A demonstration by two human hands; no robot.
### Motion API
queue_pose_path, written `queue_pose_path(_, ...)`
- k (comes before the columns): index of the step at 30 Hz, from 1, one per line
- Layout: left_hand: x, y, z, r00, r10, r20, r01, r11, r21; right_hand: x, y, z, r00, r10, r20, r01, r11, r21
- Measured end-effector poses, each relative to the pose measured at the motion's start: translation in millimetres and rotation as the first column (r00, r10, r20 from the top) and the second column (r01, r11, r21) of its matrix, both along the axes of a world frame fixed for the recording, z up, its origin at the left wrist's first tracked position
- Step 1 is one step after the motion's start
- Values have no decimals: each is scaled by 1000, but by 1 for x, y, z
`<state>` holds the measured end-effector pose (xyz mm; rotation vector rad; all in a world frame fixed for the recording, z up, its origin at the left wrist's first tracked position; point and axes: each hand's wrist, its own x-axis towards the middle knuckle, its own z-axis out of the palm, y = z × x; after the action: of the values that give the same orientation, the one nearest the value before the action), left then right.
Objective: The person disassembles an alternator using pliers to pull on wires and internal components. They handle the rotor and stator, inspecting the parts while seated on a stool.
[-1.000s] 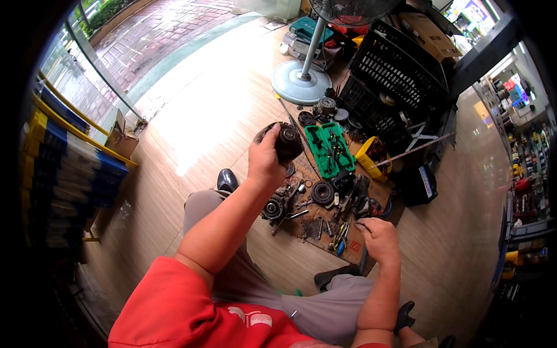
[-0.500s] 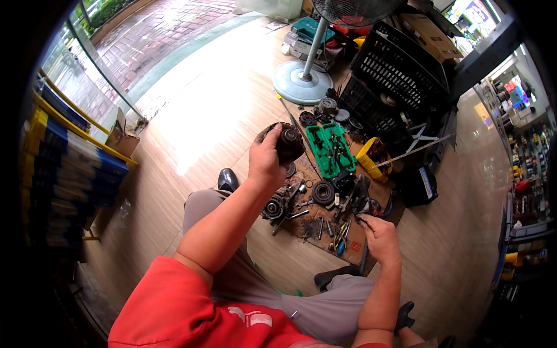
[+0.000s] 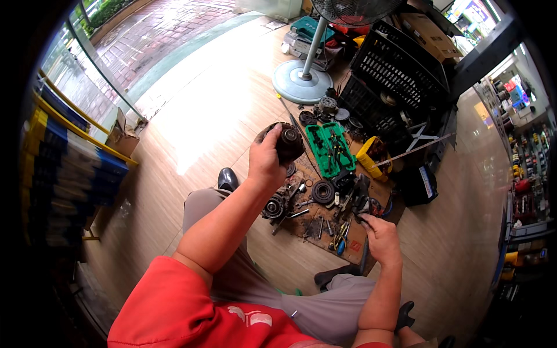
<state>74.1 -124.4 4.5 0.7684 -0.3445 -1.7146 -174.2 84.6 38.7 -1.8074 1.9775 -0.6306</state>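
Note:
My left hand (image 3: pixel 265 156) is raised over the near end of the work board, its fingers closed round a dark, greasy round metal part (image 3: pixel 289 142) with a hub at its centre. My right hand (image 3: pixel 382 236) is lower, at the board's right edge. Its thumb and fingers are pinched at a dark item (image 3: pixel 363 206) whose kind I cannot make out. Between the hands lie a thick black ring-shaped part (image 3: pixel 323 192), a blue-handled tool (image 3: pixel 341 247) and several loose hand tools. A greasy metal housing (image 3: pixel 275 206) sits below my left hand.
An open green tool case (image 3: pixel 331 151) lies beyond the hands, beside a yellow container (image 3: pixel 373 158). Black crates (image 3: pixel 400 64) are stacked behind, next to a standing fan's round base (image 3: pixel 303 82). A black box (image 3: pixel 415 187) stands right of the board. Yellow-framed racking (image 3: pixel 87 130) is at left.

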Motion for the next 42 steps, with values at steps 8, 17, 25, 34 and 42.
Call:
queue_pose_path(8,7,-3,2,1000,9,-6,-9,1000,3,-8,5,3,999,42,-27,-40,998,57)
queue_pose_path(17,8,-4,1,1000,18,-9,-18,1000,-10,-14,9,4,998,-64,-30,66,995,76)
queue_pose_path(25,9,-3,1,1000,20,3,-20,1000,-6,-17,14,8,989,-75,-129,91,989,120)
queue_pose_path(34,6,0,2,1000,-1,1,1,1000,11,-12,15,10,946,-62,-318,156,948,279)
queue_pose_path(42,9,-2,2,1000,22,2,-22,1000,-21,-21,20,2,918,-61,-392,197,927,318)
